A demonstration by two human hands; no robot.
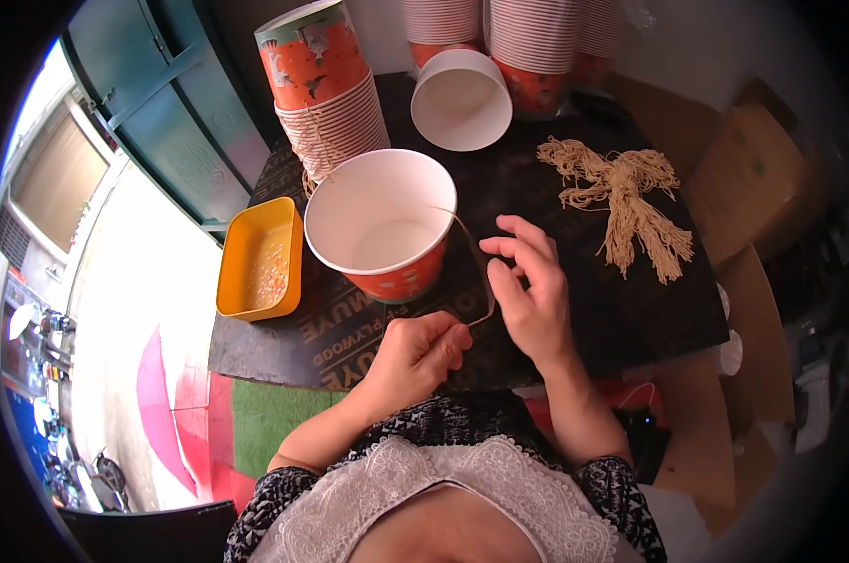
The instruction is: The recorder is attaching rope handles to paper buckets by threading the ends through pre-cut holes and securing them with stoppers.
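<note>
Left hand (423, 349) fingers pinched together on one end of a thin pale string (476, 272), low at the front edge of the dark plywood tabletop (575, 310); right hand (530, 286) just beside it, fingers loosely spread, not clamped, fingertips at the string's loop; string arcs up from the left-hand pinch, past the right hand, to the rim of the large orange-and-white paper cup (384, 225); cup upright, open, white inside, standing mid-tabletop just beyond both hands; yellow rectangular plastic tray (260, 258) just left of the cup, at the tabletop's left edge, small pale bits inside; tall nested stack of orange paper cups (326, 89) behind the cup, tilted; a second white-lined paper cup (461, 98) lying on its side farther back, mouth facing the camera; more upside-down cup stacks (537, 52) behind that; bundle of cut tan strings (626, 202) spread on the tabletop right of the hands, well apart from the cup.
</note>
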